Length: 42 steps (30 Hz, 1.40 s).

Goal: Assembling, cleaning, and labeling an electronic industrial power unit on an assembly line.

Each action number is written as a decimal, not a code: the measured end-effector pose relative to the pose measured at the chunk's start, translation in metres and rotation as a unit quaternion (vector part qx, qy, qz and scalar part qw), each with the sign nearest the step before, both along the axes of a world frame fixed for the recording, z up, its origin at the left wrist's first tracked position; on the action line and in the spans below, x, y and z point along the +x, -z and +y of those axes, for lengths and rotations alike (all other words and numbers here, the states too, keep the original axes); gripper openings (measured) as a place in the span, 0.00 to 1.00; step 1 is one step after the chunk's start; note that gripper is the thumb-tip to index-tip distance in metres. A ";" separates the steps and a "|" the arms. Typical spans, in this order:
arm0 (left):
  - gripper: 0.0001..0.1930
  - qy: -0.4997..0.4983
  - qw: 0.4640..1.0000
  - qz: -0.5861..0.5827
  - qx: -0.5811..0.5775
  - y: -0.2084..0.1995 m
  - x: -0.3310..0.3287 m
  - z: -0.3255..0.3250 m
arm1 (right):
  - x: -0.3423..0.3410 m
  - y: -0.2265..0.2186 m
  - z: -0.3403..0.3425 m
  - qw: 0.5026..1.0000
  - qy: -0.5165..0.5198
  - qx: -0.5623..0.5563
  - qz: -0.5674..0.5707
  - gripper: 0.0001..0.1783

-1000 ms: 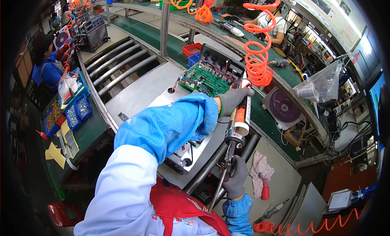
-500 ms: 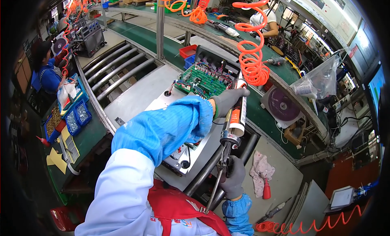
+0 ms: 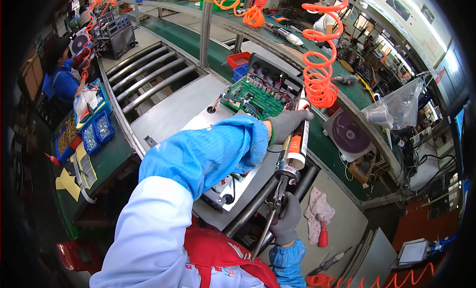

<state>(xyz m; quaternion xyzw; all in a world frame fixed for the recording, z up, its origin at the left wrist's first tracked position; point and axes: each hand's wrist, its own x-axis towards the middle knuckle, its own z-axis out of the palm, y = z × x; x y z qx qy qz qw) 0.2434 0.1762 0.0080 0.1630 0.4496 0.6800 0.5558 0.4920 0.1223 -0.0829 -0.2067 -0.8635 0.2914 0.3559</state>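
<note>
Lower centre: right hand [image 3: 287,222], grey-gloved, fingers closed around the handle end of a caulking gun [image 3: 287,173]; how hard they squeeze, cannot tell. Gun slants up to just right of mid-frame, where the left hand [image 3: 290,125] has its fingers wrapped around the sealant cartridge [image 3: 297,145]: probably moderate weight, stiff metal frame, smooth tube apt to slip, so best held at barrel and handle together. Beyond, upper centre, an exposed green circuit board [image 3: 255,97], likely fragile at its components; behind it, a red bin [image 3: 238,60].
</note>
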 end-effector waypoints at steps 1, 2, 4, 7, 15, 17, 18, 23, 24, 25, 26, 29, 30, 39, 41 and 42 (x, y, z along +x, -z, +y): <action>0.19 0.003 1.000 -0.001 -0.001 -0.001 0.000 0.000 | 0.001 0.000 0.000 1.000 -0.001 0.000 -0.002 0.29; 0.19 0.005 1.000 -0.002 -0.002 -0.001 0.001 0.000 | 0.001 0.001 0.001 1.000 0.000 0.001 -0.004 0.30; 0.19 0.001 1.000 0.000 -0.005 -0.001 0.002 0.001 | 0.002 0.001 0.001 1.000 0.000 0.002 -0.007 0.30; 0.19 -0.010 1.000 -0.001 -0.010 -0.002 0.004 0.000 | 0.001 0.001 0.001 1.000 0.001 -0.004 -0.003 0.30; 0.15 -0.026 0.999 0.006 -0.040 0.002 0.004 0.003 | 0.003 0.009 0.005 1.000 0.009 -0.021 -0.006 0.27; 0.17 -0.019 0.999 0.007 -0.036 0.004 0.003 0.004 | 0.002 0.009 0.006 1.000 0.008 -0.023 -0.003 0.27; 0.19 -0.012 0.999 0.007 -0.032 0.005 0.002 0.005 | 0.002 0.010 0.006 1.000 0.007 -0.025 0.000 0.27; 0.19 -0.011 0.999 -0.006 -0.032 0.012 0.001 0.008 | 0.001 0.005 0.006 1.000 0.004 -0.030 -0.001 0.26; 0.19 -0.014 1.000 -0.006 -0.026 0.011 0.002 0.008 | 0.001 0.003 0.006 1.000 0.000 -0.027 -0.006 0.26; 0.19 -0.012 1.000 -0.005 -0.027 0.012 0.002 0.009 | 0.002 0.004 0.007 1.000 0.001 -0.028 -0.006 0.26; 0.18 -0.017 0.999 0.000 -0.034 0.013 0.001 0.010 | 0.003 0.005 0.009 1.000 -0.001 -0.016 -0.009 0.22; 0.18 -0.019 0.999 0.002 -0.039 0.016 0.002 0.015 | 0.005 0.005 0.011 1.000 0.000 -0.011 -0.013 0.20; 0.18 -0.018 0.999 0.000 -0.038 0.017 0.002 0.017 | 0.006 0.004 0.012 1.000 0.003 -0.017 -0.013 0.20; 0.16 -0.071 0.995 -0.004 -0.064 0.020 -0.001 0.010 | 0.006 0.005 0.018 0.996 -0.020 -0.087 -0.023 0.30; 0.16 -0.074 0.996 0.000 -0.055 0.022 -0.004 0.012 | 0.007 0.011 0.025 0.996 -0.022 -0.078 -0.023 0.29; 0.16 -0.077 0.996 0.004 -0.047 0.023 -0.006 0.013 | 0.007 0.015 0.029 0.997 -0.025 -0.070 -0.024 0.28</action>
